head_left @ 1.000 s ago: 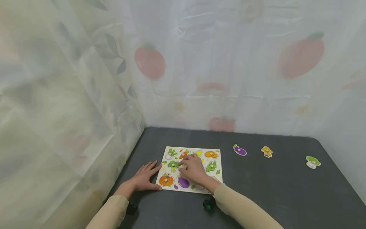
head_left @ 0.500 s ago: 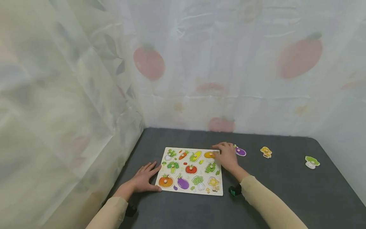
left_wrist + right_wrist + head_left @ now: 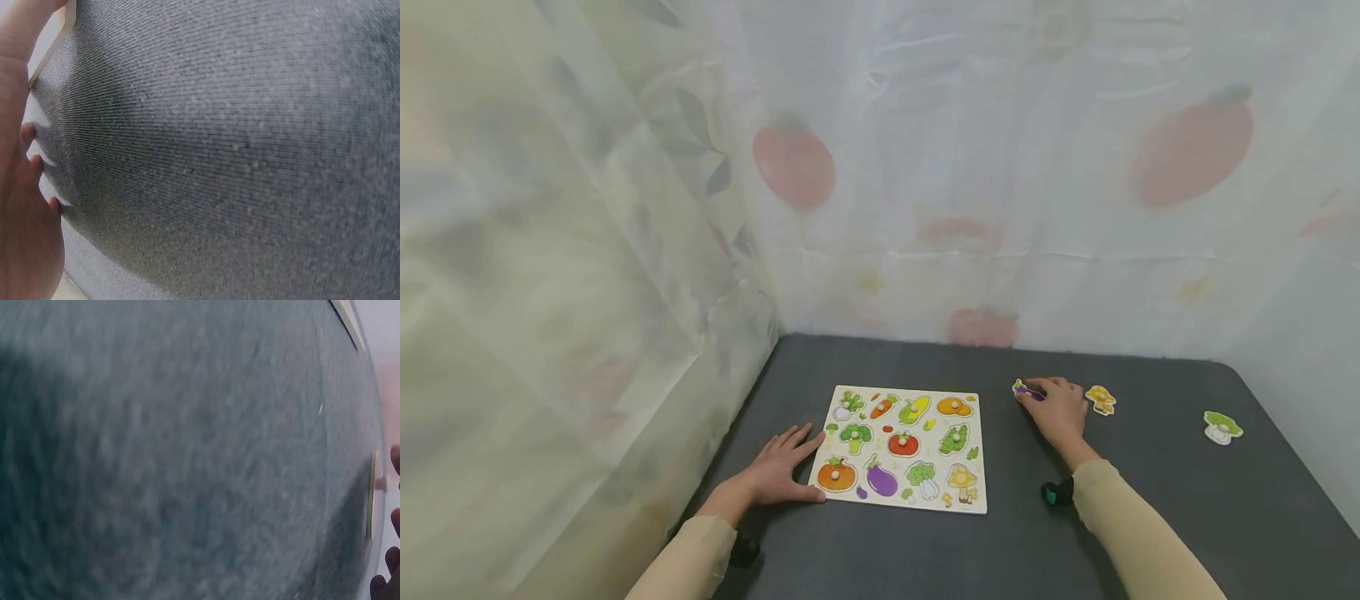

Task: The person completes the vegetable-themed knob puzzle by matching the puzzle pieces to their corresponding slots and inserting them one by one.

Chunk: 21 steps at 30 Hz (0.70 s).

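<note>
A pale vegetable puzzle board [image 3: 938, 462] lies on the dark table, with several knobbed pieces such as the tomato [image 3: 903, 444] and pumpkin [image 3: 837, 475] in it. My left hand [image 3: 775, 471] rests at the board's left edge, fingers spread. In the left wrist view its thumb [image 3: 22, 37] reaches the board's edge. My right hand [image 3: 1060, 412] is over the eggplant piece [image 3: 1021, 389], partly covering it. In the right wrist view that piece [image 3: 372, 500] lies flat on the table. Its knob stands between the fingertips, seemingly apart from them.
A mushroom piece [image 3: 1101, 400] lies just right of my right hand. Farther right is a green-and-white vegetable piece [image 3: 1222, 427]. Printed plastic sheeting [image 3: 880, 208] hangs behind the table [image 3: 880, 558] and along its left side.
My right hand has moved right, from over the middle of the board, past its top right corner, to the eggplant piece. My left hand has stayed in place.
</note>
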Motion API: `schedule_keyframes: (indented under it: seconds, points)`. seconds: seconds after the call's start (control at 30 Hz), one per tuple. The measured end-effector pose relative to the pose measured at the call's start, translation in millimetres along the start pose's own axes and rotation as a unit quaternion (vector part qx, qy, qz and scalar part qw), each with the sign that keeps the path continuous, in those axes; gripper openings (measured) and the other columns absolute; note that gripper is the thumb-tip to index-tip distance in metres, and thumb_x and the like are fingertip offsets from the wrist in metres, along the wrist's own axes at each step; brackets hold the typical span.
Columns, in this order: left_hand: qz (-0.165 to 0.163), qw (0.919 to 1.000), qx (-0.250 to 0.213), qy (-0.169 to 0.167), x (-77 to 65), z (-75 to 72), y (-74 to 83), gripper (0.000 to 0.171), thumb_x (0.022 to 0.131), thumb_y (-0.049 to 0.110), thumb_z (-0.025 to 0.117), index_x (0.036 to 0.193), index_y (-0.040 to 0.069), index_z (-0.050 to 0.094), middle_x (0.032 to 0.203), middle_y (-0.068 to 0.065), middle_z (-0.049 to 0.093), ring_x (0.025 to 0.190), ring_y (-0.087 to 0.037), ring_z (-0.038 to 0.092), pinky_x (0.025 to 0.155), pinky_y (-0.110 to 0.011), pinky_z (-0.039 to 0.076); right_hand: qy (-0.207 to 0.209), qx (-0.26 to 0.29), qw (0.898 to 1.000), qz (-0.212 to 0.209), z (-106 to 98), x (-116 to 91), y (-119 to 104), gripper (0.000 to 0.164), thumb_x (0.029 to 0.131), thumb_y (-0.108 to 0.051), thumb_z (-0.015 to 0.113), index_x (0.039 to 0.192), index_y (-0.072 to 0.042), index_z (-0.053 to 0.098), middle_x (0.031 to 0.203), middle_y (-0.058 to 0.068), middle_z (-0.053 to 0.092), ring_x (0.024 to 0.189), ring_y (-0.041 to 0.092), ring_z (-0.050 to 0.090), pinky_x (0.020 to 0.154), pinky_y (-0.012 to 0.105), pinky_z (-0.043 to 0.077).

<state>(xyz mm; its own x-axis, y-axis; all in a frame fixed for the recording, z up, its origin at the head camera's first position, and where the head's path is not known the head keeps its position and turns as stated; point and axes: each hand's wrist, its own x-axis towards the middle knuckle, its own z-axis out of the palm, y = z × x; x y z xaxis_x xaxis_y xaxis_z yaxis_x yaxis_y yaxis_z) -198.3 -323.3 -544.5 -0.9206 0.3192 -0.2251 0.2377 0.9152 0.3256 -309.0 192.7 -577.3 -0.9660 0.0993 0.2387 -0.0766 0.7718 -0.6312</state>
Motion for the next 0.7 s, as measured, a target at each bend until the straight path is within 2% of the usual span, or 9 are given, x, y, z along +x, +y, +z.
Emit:
schedule_keyframes:
  seconds: [0.4, 0.7]
  points:
    - [0.001, 1.0000, -0.004, 0.002, -1.8, -2.4, 3.7, 0.114, 0.074, 0.073, 0.078, 0.163, 0.021, 0.032, 0.168, -0.015, 0.020, 0.154, -0.043, 0.013, 0.120, -0.066, 0.011, -0.017, -0.001, 1.000, 0.016, -9.1, -5.4, 2.3, 0.038, 0.097, -0.032, 0.070, 0.119, -0.002, 0.073, 0.135, 0.030, 0.053, 0.124, 0.052, 0.039, 0.098, 0.069, 0.029]
    - [0.000, 1.0000, -0.004, 0.000, -3.7, -4.1, 5.4, 0.113, 0.075, 0.071, 0.079, 0.163, 0.019, 0.031, 0.168, -0.016, 0.020, 0.154, -0.044, 0.012, 0.120, -0.066, 0.011, -0.013, 0.002, 1.000, 0.019, -6.9, -5.9, 1.7, 0.034, 0.097, -0.033, 0.069, 0.113, -0.003, 0.075, 0.133, 0.029, 0.054, 0.124, 0.051, 0.039, 0.099, 0.068, 0.029]
